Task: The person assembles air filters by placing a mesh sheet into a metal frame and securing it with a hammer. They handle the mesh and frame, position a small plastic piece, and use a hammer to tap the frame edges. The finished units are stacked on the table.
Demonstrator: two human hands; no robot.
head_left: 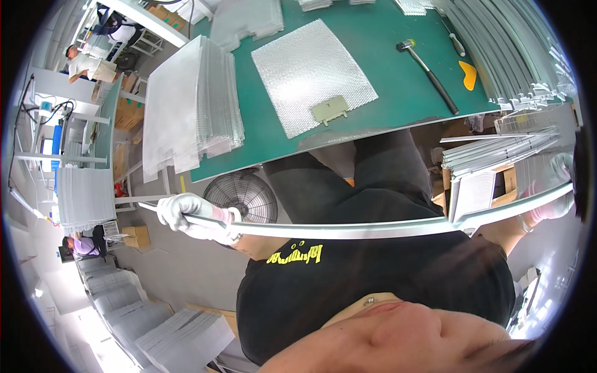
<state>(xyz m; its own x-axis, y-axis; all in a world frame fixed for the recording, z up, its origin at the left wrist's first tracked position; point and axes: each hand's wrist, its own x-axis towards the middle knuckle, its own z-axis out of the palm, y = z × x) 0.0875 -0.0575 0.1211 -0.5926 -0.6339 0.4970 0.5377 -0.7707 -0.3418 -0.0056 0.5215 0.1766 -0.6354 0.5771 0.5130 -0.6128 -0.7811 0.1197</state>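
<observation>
Across my body at chest height runs a long, thin silver metal strip [348,230], with a joint or crosspiece right of its middle. My left hand [194,214], in a white glove, has its fingers wrapped round the strip's left end. Around the right end my right hand [552,210], also gloved, is closed; the picture's rim and the strip partly hide it. On the green table ahead lies a honeycomb-textured silver panel [311,68]. A small olive-green plate with notches [330,110] rests on its near edge.
A stack of silver panels [180,105] stands at the table's left. To the right lie a hammer [435,81], a screwdriver [456,45], a yellow scraper [467,75] and many stacked metal strips [507,50]. A floor fan [241,198] stands below. Two people work far left.
</observation>
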